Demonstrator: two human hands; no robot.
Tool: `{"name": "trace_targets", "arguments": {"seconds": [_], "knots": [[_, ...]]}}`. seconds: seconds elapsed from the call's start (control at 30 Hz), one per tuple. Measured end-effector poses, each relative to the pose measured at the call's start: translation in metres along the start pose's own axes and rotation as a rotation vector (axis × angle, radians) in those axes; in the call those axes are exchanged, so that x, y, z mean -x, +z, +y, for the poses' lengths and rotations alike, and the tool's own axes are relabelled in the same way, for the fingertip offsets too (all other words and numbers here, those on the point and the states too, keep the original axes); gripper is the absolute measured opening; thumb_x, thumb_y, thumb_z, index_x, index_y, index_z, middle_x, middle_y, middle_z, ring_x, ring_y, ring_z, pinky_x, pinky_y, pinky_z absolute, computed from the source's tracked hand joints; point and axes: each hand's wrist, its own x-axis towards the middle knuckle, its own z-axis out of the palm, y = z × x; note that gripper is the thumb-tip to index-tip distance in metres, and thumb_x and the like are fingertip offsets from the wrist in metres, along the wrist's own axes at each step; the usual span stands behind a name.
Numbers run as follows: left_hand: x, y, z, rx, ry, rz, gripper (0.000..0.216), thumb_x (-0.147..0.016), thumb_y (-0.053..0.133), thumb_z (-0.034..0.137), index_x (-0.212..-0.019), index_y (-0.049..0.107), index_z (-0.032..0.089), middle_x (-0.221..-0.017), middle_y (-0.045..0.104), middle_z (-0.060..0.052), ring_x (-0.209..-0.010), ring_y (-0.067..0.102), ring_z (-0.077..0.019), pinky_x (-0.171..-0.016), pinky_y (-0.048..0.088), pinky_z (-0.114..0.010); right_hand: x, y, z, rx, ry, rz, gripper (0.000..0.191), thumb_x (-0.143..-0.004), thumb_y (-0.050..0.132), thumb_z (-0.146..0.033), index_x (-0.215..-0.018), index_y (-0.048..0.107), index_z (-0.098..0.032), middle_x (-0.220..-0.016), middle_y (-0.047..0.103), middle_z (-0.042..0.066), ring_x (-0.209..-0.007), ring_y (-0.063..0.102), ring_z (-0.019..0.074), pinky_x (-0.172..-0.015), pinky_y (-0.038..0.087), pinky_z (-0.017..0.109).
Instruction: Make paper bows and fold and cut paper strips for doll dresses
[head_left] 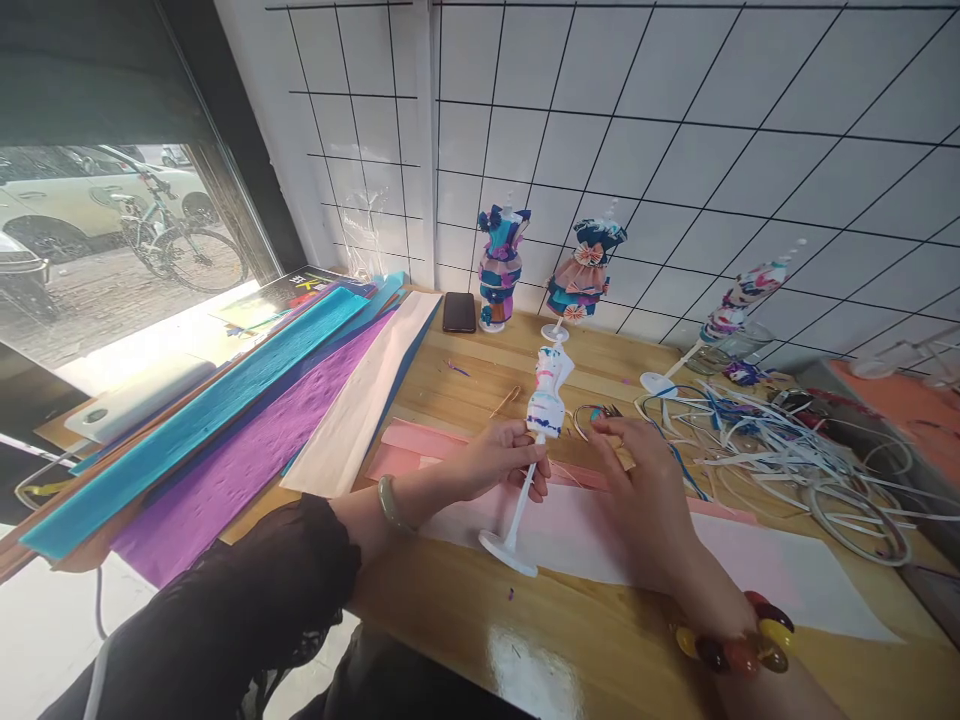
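My left hand (504,462) is closed round the thin stem of a small white dress-form mannequin (546,390). The mannequin leans slightly, with smears of pink and blue on its torso. Its round white base (508,553) is near the front of the table. To the right, my right hand (641,480) hovers with fingers apart, beside a small dark and teal item (598,413) that I cannot make out. Under both hands lie a pale pink paper strip (577,525) and a salmon pink one (409,440).
Two dressed mini mannequins (501,265) (589,265) and a tilted third (750,290) stand at the back. A phone (459,312) lies by the wall. Teal (225,400) and purple paper (255,460) spread left. Tangled white strips (780,440) and a glass jar (739,345) are right.
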Motion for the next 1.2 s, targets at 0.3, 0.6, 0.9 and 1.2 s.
{"name": "trace_targets", "arguments": {"seconds": [0.3, 0.6, 0.9, 1.2], "knots": [[0.003, 0.007, -0.002, -0.11, 0.02, -0.066, 0.036, -0.077, 0.063, 0.042, -0.096, 0.051, 0.014, -0.074, 0.059, -0.003, -0.059, 0.062, -0.0138, -0.056, 0.053, -0.028, 0.001, 0.0, -0.041, -0.287, 0.111, -0.065, 0.01, -0.085, 0.054, -0.029, -0.086, 0.059, -0.021, -0.082, 0.061, 0.004, -0.077, 0.055, 0.0176, -0.067, 0.041, 0.031], [0.006, 0.012, 0.002, -0.12, 0.038, -0.065, 0.036, -0.078, 0.063, 0.041, -0.099, 0.051, 0.014, -0.073, 0.059, -0.003, -0.059, 0.062, -0.0134, -0.056, 0.053, -0.029, 0.003, -0.001, -0.043, -0.329, 0.215, -0.143, 0.018, -0.089, 0.046, -0.034, -0.079, 0.054, -0.021, -0.077, 0.056, 0.002, -0.071, 0.049, 0.0163, -0.066, 0.037, 0.03], [0.005, 0.014, 0.007, -0.192, 0.043, -0.011, 0.038, -0.077, 0.063, 0.042, -0.101, 0.053, 0.015, -0.069, 0.058, -0.001, -0.056, 0.061, -0.0129, -0.053, 0.053, -0.026, -0.005, -0.005, -0.056, -0.825, 0.447, -0.289, 0.024, -0.087, 0.047, -0.042, -0.072, 0.048, -0.023, -0.065, 0.052, -0.002, -0.063, 0.049, 0.0154, -0.063, 0.043, 0.028], [0.001, 0.003, 0.01, -0.138, 0.074, 0.117, 0.041, -0.073, 0.065, 0.046, -0.095, 0.052, 0.013, -0.066, 0.058, 0.0, -0.054, 0.061, -0.0123, -0.051, 0.05, -0.024, -0.004, -0.014, -0.07, -0.742, 0.404, -0.217, 0.024, -0.083, 0.053, -0.043, -0.07, 0.056, -0.022, -0.067, 0.051, 0.0, -0.065, 0.048, 0.0153, -0.061, 0.041, 0.026]]}}
